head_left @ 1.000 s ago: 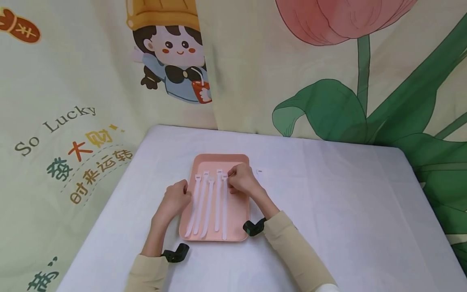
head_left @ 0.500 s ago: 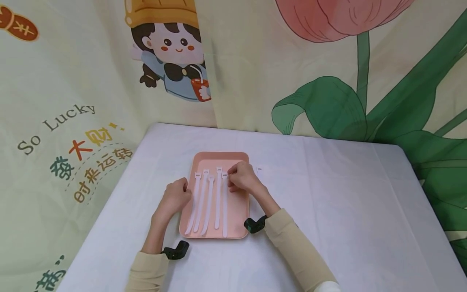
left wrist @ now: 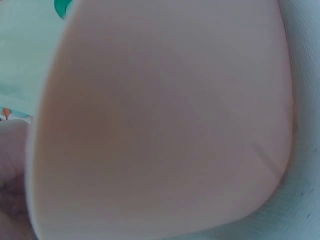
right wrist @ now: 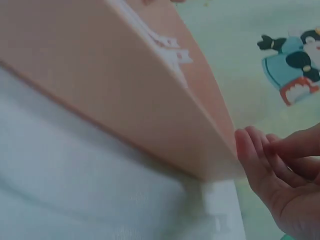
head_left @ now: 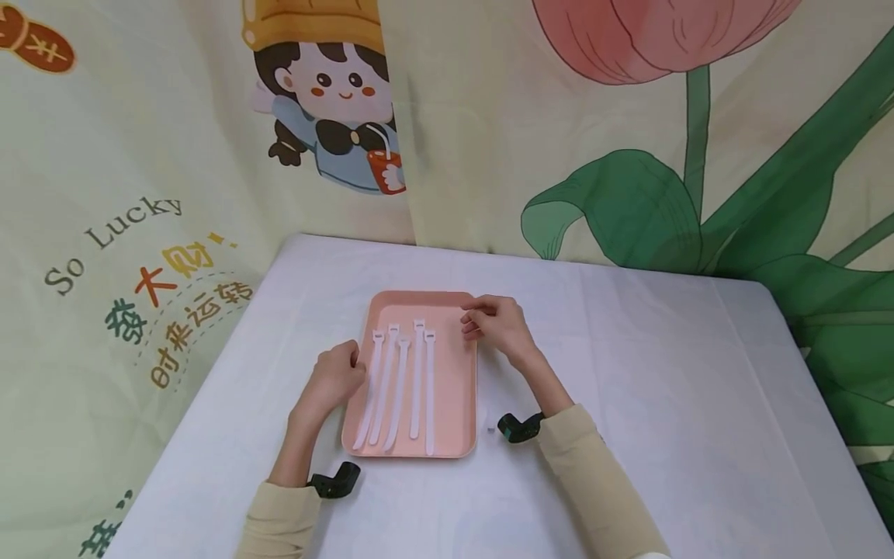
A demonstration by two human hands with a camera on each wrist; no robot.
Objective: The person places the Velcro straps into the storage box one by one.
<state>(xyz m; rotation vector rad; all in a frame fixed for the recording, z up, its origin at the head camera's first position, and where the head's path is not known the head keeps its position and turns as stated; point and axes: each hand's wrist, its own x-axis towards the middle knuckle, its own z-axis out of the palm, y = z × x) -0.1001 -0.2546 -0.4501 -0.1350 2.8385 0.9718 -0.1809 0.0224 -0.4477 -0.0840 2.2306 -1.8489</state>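
Several white cable ties [head_left: 430,396] with slotted heads lie lengthwise in a pink tray [head_left: 455,404], heads at the far end. My left hand [head_left: 335,376] holds the tray's left rim with curled fingers; the left wrist view is filled by the tray's outer side, a bit of the hand [left wrist: 12,185] showing behind it. Over the far right corner of the tray is my right hand [head_left: 499,326], fingers slightly bent and nothing between them. The right wrist view shows that hand [right wrist: 287,185] beside the tray wall [right wrist: 130,105], thumb near the fingers.
On the white table [head_left: 663,404], just right of the tray, the end of another white strip [head_left: 491,427] shows by the black wrist camera [head_left: 520,427]. A printed curtain [head_left: 461,155] hangs behind the table.
My right hand has let go of the rightmost cable tie and moved right and slightly away, to the tray's right rim. The left hand stays at the left rim.
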